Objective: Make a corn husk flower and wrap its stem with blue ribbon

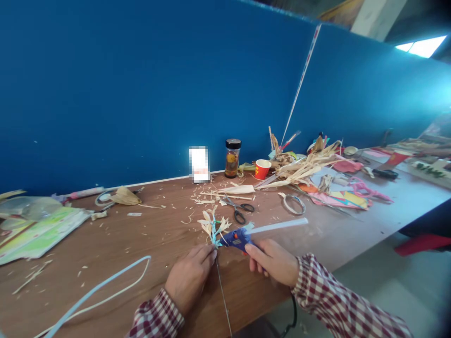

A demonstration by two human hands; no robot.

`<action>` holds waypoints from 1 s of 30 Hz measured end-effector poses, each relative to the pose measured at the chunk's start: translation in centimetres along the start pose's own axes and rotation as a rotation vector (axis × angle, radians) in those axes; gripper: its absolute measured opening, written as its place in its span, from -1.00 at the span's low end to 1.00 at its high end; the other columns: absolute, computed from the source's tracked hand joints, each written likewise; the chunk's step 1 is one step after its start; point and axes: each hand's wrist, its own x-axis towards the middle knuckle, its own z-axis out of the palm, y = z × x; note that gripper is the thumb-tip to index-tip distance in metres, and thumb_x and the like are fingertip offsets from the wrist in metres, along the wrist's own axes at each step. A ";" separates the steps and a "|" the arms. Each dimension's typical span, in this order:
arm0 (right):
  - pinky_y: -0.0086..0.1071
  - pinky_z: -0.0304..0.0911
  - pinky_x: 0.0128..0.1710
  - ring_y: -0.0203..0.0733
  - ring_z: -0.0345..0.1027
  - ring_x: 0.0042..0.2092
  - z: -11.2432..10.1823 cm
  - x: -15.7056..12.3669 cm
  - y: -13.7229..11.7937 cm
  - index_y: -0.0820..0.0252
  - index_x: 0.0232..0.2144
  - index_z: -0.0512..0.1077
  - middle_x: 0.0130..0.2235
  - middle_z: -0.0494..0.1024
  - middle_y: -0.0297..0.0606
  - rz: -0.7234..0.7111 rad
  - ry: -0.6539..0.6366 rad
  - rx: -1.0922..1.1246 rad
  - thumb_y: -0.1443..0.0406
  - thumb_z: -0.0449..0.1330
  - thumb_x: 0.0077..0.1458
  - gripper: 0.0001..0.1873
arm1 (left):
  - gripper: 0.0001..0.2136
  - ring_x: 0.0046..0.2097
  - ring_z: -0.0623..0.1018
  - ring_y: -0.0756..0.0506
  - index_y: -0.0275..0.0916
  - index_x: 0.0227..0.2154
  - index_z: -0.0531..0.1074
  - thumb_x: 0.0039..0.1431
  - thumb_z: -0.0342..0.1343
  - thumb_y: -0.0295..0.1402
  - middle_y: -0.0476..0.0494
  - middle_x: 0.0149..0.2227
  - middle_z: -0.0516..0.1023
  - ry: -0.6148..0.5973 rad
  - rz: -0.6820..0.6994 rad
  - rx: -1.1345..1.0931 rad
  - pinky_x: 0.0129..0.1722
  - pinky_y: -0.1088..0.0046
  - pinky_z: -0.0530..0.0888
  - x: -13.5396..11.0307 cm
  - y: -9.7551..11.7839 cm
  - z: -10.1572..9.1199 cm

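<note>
My left hand (pixel 190 277) is closed in a pinch on a thin wire stem (pixel 221 291) that carries a small flower of corn-husk petals (pixel 213 225) bound with light blue tape. My right hand (pixel 273 260) grips a blue hot glue gun (pixel 237 238), its nozzle pointing left at the base of the petals. A clear glue stick (pixel 280 226) juts out of the gun's back toward the right. Both hands rest low over the brown wooden table (pixel 148 244) near its front edge.
Black-handled scissors (pixel 239 209) lie just beyond the flower among husk scraps. Farther back stand a dark-lidded jar (pixel 232 158), a red paper cup (pixel 262 169) and a heap of dried husks (pixel 306 166). A tape ring (pixel 294 203) lies right; a pale blue cord (pixel 102 286) loops left.
</note>
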 end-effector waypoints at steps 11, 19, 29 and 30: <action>-0.50 0.16 -0.53 -0.39 0.27 -0.58 -0.6 -0.4 -1.9 0.26 -0.50 0.40 -0.46 0.51 -0.27 -0.087 0.107 0.042 0.09 -0.18 0.17 -0.50 | -0.72 -0.11 0.43 -0.10 -0.20 -0.11 0.36 0.11 -0.05 -0.49 -0.15 -0.11 0.45 -0.084 -0.063 -0.062 -0.18 0.39 0.44 -0.3 0.1 -0.2; -0.48 0.18 -0.52 -0.36 0.29 -0.57 -0.3 -0.3 -1.7 0.25 -0.42 0.40 -0.45 0.53 -0.26 -0.104 -0.010 0.034 0.07 -0.20 0.18 -0.50 | -0.73 -0.11 0.42 -0.11 -0.23 -0.11 0.36 0.13 -0.06 -0.49 -0.15 -0.12 0.45 -0.119 -0.081 -0.071 -0.15 0.35 0.43 0.0 0.2 -0.2; -0.49 0.16 -0.50 -0.37 0.31 -0.57 0.1 -0.1 -1.0 0.23 -0.46 0.39 -0.49 0.52 -0.32 -0.127 0.034 -0.083 0.06 -0.21 0.18 -0.49 | -0.75 -0.15 0.43 -0.09 -0.22 -0.13 0.35 0.15 -0.10 -0.48 -0.16 -0.14 0.45 -0.121 -0.075 -0.068 -0.18 0.36 0.43 0.1 0.3 -0.6; -0.49 0.16 -0.49 -0.37 0.31 -0.57 0.1 0.0 -1.0 0.23 -0.47 0.39 -0.50 0.52 -0.32 -0.128 0.031 -0.092 0.05 -0.21 0.18 -0.48 | -0.75 -0.15 0.43 -0.09 -0.23 -0.13 0.36 0.15 -0.10 -0.47 -0.16 -0.14 0.45 -0.121 -0.075 -0.068 -0.18 0.35 0.43 0.1 0.4 -0.6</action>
